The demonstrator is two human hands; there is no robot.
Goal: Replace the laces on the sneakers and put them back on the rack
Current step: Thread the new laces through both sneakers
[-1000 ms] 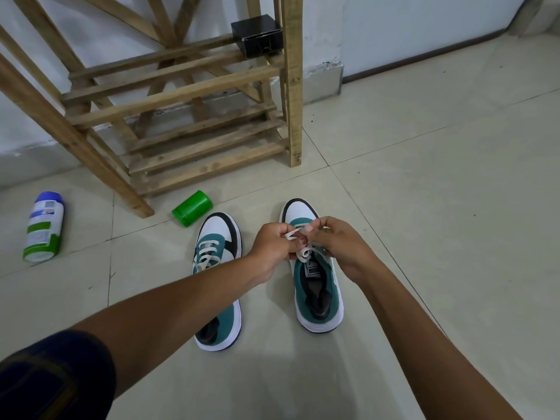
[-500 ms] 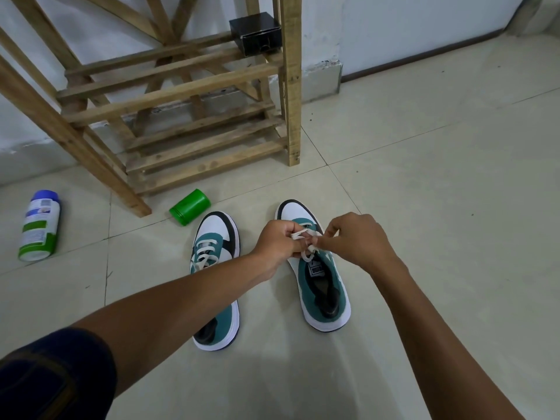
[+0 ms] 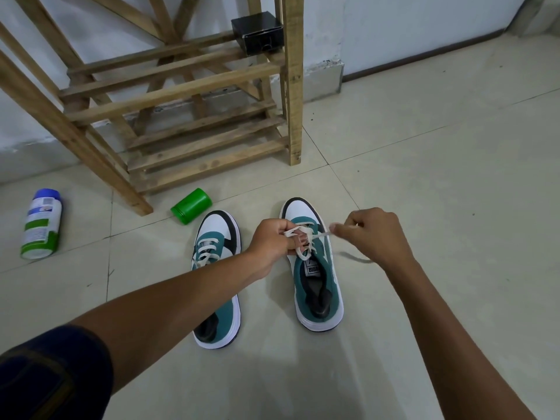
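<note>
Two sneakers sitting side by side on the floor [image 3: 439,207], toes pointing at the wooden rack [image 3: 188,95]. Left sneaker [image 3: 216,286] lying alone with its white lace already in. Right sneaker [image 3: 318,286] being laced now.

Left hand [image 3: 272,241] curling over the front of the right sneaker, fingers pinching the white lace [image 3: 306,237] near the holes. Right hand [image 3: 374,234] pinching the other end of the lace between thumb and finger, pulling it out tight to the right side. Half a second ago sitting close against the left hand over the shoe; now moved away to the right, off the shoe, with the lace stretching between both hands.

Green cup [image 3: 191,206] lying on its side near the rack foot. White bottle [image 3: 41,224] lying far left. Black box [image 3: 258,31] resting up on the rack.
</note>
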